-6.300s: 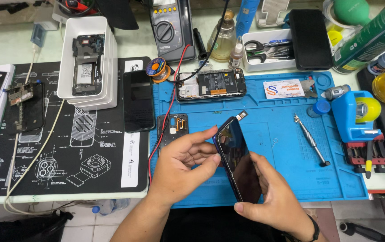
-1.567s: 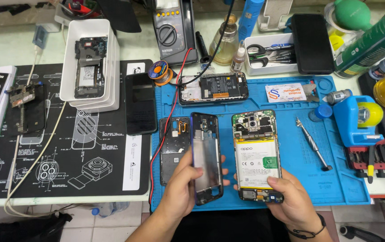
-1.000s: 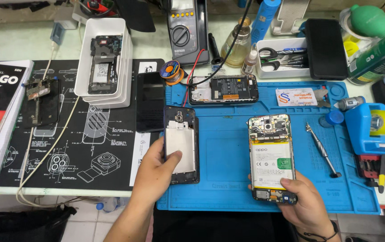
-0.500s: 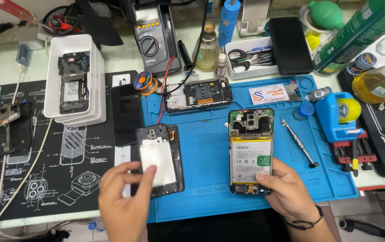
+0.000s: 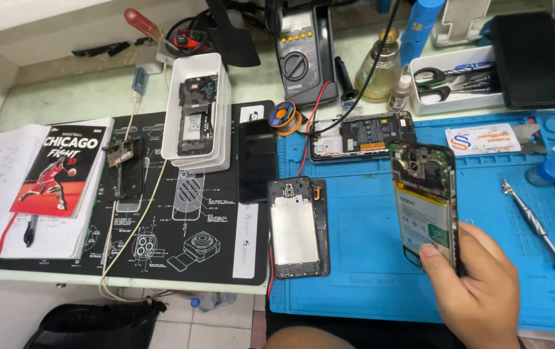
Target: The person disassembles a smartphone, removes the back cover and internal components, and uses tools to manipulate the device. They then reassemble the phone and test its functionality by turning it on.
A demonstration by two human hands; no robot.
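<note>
Gripping an opened phone (image 5: 426, 203) by its near end in the right hand (image 5: 477, 291), thumb pressing its battery face, fingers wrapping the right edge; holding it tilted above the blue mat (image 5: 368, 284). Lying flat just left on the mat's left edge: a back cover (image 5: 298, 226), inside up. Resting far of both: another open phone (image 5: 361, 136) with red and black leads. Lying right on the mat: a screwdriver (image 5: 535, 223). Sitting far left: a white tray (image 5: 196, 110) on the black mat (image 5: 180, 258). Left hand out of view.
</note>
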